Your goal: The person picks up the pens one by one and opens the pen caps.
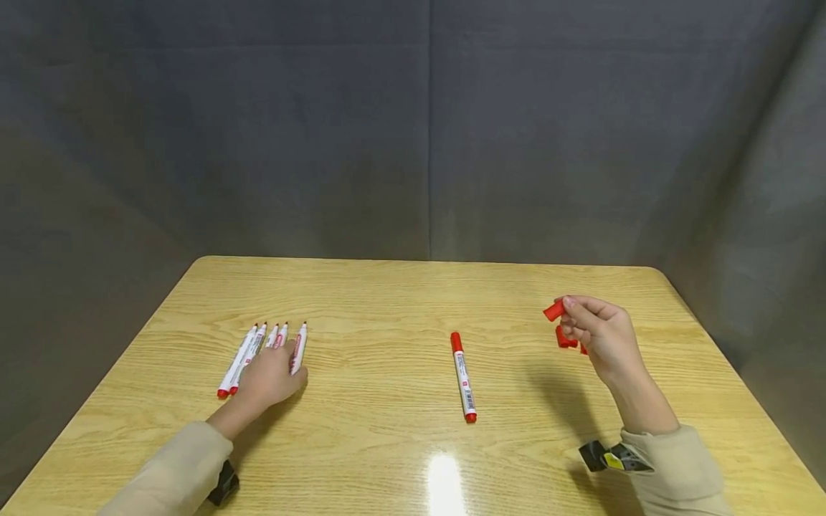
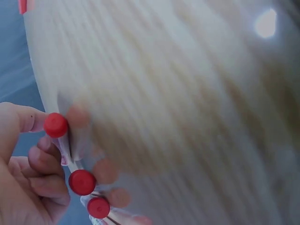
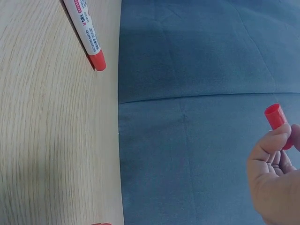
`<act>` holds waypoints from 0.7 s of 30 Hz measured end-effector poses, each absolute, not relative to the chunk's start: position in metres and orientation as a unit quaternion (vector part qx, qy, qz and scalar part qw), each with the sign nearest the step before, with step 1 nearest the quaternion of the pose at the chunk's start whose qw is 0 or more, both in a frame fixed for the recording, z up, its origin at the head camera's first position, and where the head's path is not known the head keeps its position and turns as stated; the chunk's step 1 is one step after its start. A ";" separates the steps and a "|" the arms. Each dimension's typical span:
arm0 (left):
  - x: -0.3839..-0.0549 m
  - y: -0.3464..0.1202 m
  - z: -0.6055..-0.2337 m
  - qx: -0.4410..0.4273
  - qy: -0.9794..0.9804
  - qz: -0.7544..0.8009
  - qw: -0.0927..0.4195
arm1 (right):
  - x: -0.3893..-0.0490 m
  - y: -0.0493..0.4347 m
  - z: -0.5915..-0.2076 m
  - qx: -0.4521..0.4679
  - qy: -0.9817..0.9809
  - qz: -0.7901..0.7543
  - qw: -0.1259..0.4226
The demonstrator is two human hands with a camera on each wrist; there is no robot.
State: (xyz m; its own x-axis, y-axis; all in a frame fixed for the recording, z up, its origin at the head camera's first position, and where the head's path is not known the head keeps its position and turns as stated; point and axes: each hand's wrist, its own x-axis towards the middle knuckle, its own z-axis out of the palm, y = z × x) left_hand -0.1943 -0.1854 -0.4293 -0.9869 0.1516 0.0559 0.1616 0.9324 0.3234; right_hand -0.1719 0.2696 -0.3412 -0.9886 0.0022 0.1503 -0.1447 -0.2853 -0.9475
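Observation:
My left hand (image 1: 267,376) is low over a row of several uncapped whiteboard markers on the left of the table. Its thumb and fingers pinch the rightmost marker (image 1: 299,349), whose bare tip points away from me. In the left wrist view, the thumb lies at this marker's red end (image 2: 55,124), with the other fingers curled beside it. My right hand (image 1: 606,340) is raised above the right side of the table. Between thumb and fingertips it pinches a red marker cap (image 1: 553,310), whose open end shows in the right wrist view.
A capped red marker (image 1: 464,380) lies alone near the middle of the wooden table (image 1: 374,308). Loose red caps (image 1: 563,337) lie on the right, partly behind my right hand. A grey curtain (image 1: 426,143) hangs beyond the table's far edge.

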 end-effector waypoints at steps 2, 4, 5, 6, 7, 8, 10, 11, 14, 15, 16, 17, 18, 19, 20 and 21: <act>-0.194 -0.186 -0.427 -0.076 -0.980 -0.183 0.015 | -0.171 0.270 -0.341 0.056 -0.596 0.800 0.046; -0.193 -0.187 -0.425 -0.073 -0.977 -0.200 0.023 | -0.171 0.271 -0.341 0.053 -0.596 0.800 0.046; -0.192 -0.187 -0.424 -0.074 -0.975 -0.209 0.029 | -0.171 0.271 -0.341 0.052 -0.596 0.800 0.045; -0.192 -0.188 -0.423 -0.073 -0.973 -0.216 0.036 | -0.171 0.272 -0.341 0.051 -0.596 0.800 0.044; -0.192 -0.188 -0.422 -0.075 -0.971 -0.223 0.044 | -0.171 0.273 -0.341 0.049 -0.596 0.800 0.043; -0.192 -0.188 -0.421 -0.074 -0.969 -0.231 0.051 | -0.171 0.273 -0.341 0.048 -0.597 0.800 0.042; -0.192 -0.188 -0.419 -0.073 -0.965 -0.245 0.059 | -0.171 0.275 -0.341 0.045 -0.599 0.798 0.038; -0.192 -0.188 -0.418 -0.072 -0.964 -0.250 0.064 | -0.171 0.276 -0.341 0.042 -0.600 0.798 0.037; -0.193 -0.187 -0.416 -0.066 -0.959 -0.266 0.069 | -0.170 0.279 -0.341 0.036 -0.603 0.796 0.034; -0.193 -0.187 -0.416 -0.065 -0.958 -0.270 0.073 | -0.170 0.281 -0.341 0.034 -0.604 0.795 0.035; -0.193 -0.187 -0.415 -0.064 -0.957 -0.272 0.077 | -0.170 0.282 -0.342 0.034 -0.605 0.795 0.035; -0.192 -0.186 -0.415 -0.063 -0.955 -0.278 0.081 | -0.170 0.284 -0.342 0.034 -0.606 0.794 0.035; -0.192 -0.186 -0.415 -0.062 -0.953 -0.283 0.086 | -0.170 0.286 -0.342 0.035 -0.607 0.793 0.035; -0.192 -0.186 -0.414 -0.062 -0.951 -0.287 0.091 | -0.170 0.288 -0.342 0.037 -0.610 0.790 0.035; -0.192 -0.186 -0.414 -0.062 -0.949 -0.294 0.094 | -0.170 0.291 -0.343 0.039 -0.611 0.790 0.033; -0.191 -0.185 -0.414 -0.062 -0.947 -0.301 0.097 | -0.170 0.293 -0.344 0.041 -0.613 0.789 0.031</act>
